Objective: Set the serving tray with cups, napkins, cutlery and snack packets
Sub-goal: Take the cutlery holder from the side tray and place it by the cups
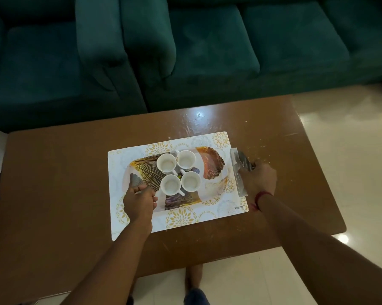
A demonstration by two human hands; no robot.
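While the tray [210, 164] sits on a mat [181, 219] w/ four cups [178, 172] mid-tray, left hand [139, 203] curls on its near-left rim; right hand [258, 180] grips a clear packet [237, 160] just right of the mat.

**Gold leaves on white, teal behind**

The tray [210, 164] is white with fan-shaped leaves in gold, copper-orange and dusky purple. Four cups [178, 173] are plain white. The mat [181, 219] beneath is pale, marbled, with gold flower medallions. The table [53, 172] is glossy brown, the sofa [207, 51] deep teal, the floor [339, 128] cream. A red thread [260, 198] circles one wrist.
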